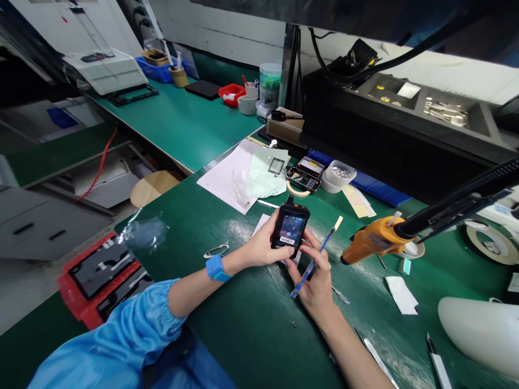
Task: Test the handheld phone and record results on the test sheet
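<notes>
A black handheld radio (290,229) with a lit screen and a stubby antenna is upright in my left hand (265,243). The thumb of that hand lies along the radio's lower front. My right hand (314,275) holds a slim blue pen-like tool (310,270) between its fingers, slanting up to the right. A pale, flat tip shows at the tool's upper end. Fingers of the same hand also touch the radio's lower right edge. Around my left wrist is a blue strap (218,268). Under the radio, a white paper is partly hidden.
An orange electric screwdriver (375,240) hangs just right of my right hand. Behind the radio are an opened device (304,175), a white cup of small parts (338,175) and paper sheets (223,173). A knife (438,359) and tweezers (379,362) lie at lower right.
</notes>
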